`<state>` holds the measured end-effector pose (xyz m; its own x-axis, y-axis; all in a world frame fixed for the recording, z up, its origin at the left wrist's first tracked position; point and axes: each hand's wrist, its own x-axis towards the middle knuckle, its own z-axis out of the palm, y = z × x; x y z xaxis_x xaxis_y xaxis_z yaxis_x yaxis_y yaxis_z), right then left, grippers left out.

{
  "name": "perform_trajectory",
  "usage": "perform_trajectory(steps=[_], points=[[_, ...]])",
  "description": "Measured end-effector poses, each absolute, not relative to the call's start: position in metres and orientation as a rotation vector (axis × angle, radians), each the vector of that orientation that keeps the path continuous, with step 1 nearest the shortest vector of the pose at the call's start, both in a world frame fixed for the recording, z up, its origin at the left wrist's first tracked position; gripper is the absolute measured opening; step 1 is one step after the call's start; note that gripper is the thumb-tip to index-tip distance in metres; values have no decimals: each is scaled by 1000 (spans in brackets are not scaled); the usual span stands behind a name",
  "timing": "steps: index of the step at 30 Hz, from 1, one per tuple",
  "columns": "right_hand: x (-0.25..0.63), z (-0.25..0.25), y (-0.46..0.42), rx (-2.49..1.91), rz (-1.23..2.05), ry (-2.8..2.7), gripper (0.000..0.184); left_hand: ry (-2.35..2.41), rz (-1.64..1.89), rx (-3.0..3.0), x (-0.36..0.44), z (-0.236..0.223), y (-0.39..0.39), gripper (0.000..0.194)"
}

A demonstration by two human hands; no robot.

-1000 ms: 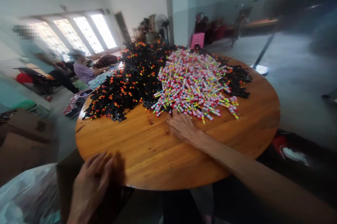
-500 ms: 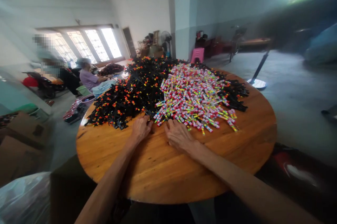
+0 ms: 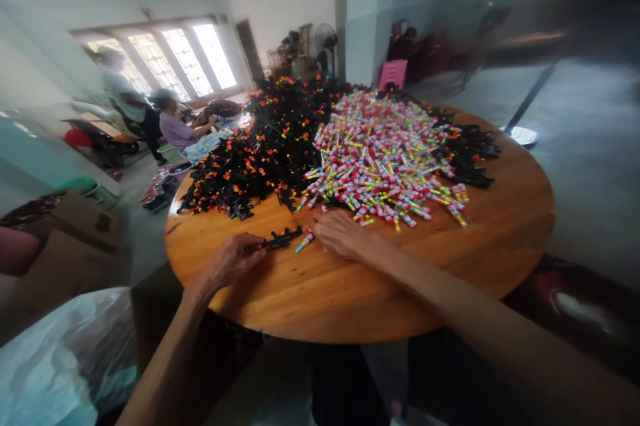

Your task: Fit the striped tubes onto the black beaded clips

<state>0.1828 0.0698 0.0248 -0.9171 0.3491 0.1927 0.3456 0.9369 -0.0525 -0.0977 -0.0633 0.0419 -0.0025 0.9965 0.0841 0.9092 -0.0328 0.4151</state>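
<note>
My left hand [image 3: 236, 259] is closed on one end of a black toy gun [image 3: 283, 238], which points to the right just above the wooden table. At the fingertips of my closed right hand [image 3: 337, 233] is a small tube with bright coloured bands [image 3: 304, 241], its free end slanting down to the left. Gun and tube lie close together, with a narrow gap. Behind my right hand spreads a heap of similar coloured tubes [image 3: 380, 153]. A large pile of black toy guns with orange and yellow parts [image 3: 270, 126] stands to its left.
The round wooden table [image 3: 320, 299] carries both heaps. At the left are cardboard boxes [image 3: 75, 253] and a plastic bag [image 3: 75, 346]. A seated person in a purple top [image 3: 175, 126] and a standing person [image 3: 125, 96] are beyond. A pink stool [image 3: 393, 74] stands behind.
My left hand has drawn back from the pile, toward me and to the left, with a toy gun. A coloured tube now shows at my right fingertips. The camera view has shifted.
</note>
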Motion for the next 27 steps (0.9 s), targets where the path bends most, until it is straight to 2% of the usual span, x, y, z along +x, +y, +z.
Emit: perform_trajectory(steps=[5,8,12,17,20,27], points=[[191,23,35,-837,-20,-2784,32,2101,653,2304,-77,36,-71,39],[184,32,10,-805,-39,-2811,36,2065,595,2369,-56,28,-59,40],[179,26,-9,-688,-14,-2837,30,2055,457,2399,-41,20,-43,29],[203,14,-9,-689,221,-2722,19,1886,521,2503,-32,14,-51,24],[215,13,-9,-737,331,-2636,28,1823,614,2543,-22,10,-61,23],[211,6,1,-787,224,-2684,22,1836,773,2550,-9,3,-62,16]])
